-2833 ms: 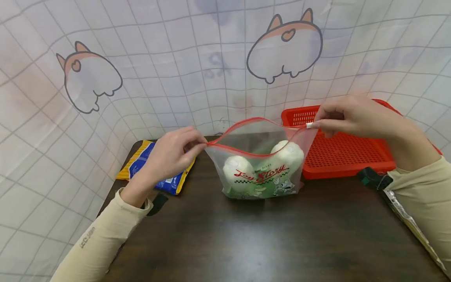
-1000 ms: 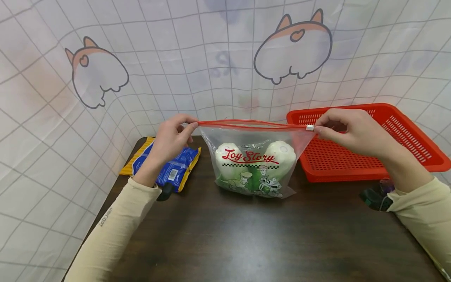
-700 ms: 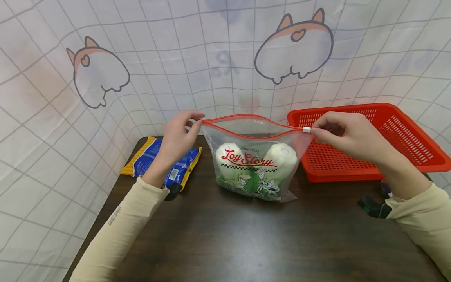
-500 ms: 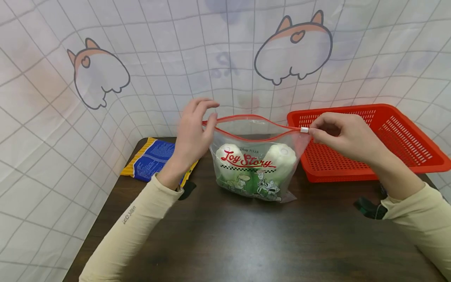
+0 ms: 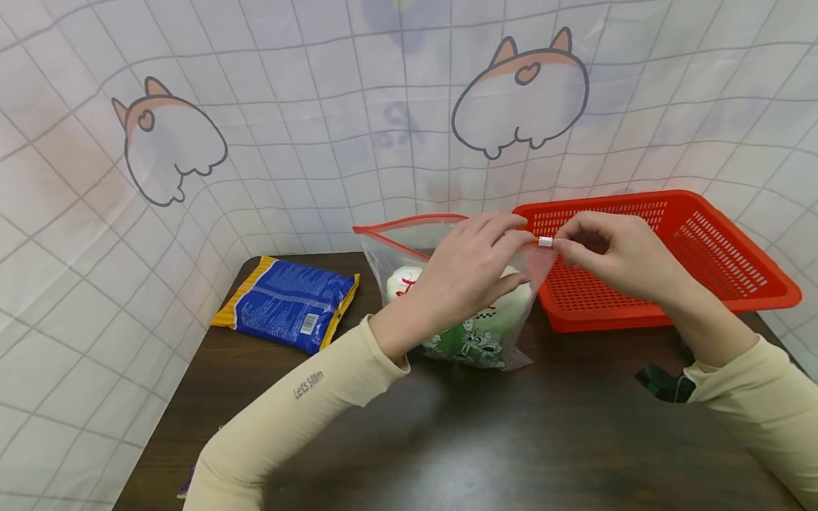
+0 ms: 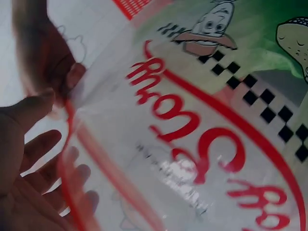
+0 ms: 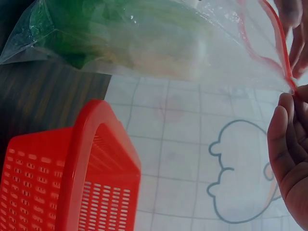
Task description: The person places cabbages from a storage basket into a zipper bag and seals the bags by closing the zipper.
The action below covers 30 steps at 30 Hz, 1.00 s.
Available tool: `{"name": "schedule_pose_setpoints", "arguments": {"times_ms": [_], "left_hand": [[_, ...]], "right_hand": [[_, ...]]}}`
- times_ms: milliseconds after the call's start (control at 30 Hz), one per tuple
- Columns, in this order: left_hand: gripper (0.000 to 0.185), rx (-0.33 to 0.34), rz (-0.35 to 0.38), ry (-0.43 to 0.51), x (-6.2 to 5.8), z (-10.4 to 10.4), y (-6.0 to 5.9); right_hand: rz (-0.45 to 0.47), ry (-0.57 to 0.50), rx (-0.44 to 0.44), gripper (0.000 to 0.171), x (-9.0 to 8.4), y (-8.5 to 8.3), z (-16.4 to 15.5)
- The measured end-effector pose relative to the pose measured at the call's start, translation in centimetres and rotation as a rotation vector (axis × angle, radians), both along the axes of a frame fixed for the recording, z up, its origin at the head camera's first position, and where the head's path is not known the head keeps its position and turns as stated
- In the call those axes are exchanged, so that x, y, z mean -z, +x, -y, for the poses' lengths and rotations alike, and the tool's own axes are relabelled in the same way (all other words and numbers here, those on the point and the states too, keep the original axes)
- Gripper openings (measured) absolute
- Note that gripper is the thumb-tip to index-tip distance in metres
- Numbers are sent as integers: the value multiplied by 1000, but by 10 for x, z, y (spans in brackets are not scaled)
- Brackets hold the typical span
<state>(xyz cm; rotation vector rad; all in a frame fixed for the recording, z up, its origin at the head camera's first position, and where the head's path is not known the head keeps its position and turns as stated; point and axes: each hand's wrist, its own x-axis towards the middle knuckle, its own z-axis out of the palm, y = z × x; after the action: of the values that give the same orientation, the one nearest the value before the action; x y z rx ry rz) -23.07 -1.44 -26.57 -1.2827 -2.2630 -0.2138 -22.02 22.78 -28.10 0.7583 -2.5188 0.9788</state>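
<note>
A clear zipper bag [image 5: 473, 348] with a red-edged mouth and Toy Story print stands on the table, gaping at its left end. Inside are pale, round-ended green vegetables [image 5: 404, 280], partly hidden by my left arm. My right hand [image 5: 616, 248] pinches the bag's right top corner, beside the white slider [image 5: 545, 241]. Reaching across the bag's front, my left hand [image 5: 466, 273] has its fingertips close to the slider, thumb spread away. In the left wrist view, the left fingers [image 6: 41, 147] lie behind the red edge, with the thumb on the near side.
A red plastic basket [image 5: 639, 312] stands behind and right of the bag, partly under my right hand. A blue and yellow packet [image 5: 287, 301] lies at the table's back left. A gridded white curtain [image 5: 307, 128] hangs behind the dark table [image 5: 498, 440].
My left hand has let go of the bag's left top corner and moved right, across the mouth, to the slider end. The right hand keeps its pinch, shifting slightly left.
</note>
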Motion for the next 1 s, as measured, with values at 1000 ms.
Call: {"name": "schedule_pose_setpoints", "arguments": {"times_ms": [1000], "left_hand": [[20, 275, 565, 308, 17, -8, -53]], "right_hand": [[-167, 12, -57, 18, 9, -1, 1]]}}
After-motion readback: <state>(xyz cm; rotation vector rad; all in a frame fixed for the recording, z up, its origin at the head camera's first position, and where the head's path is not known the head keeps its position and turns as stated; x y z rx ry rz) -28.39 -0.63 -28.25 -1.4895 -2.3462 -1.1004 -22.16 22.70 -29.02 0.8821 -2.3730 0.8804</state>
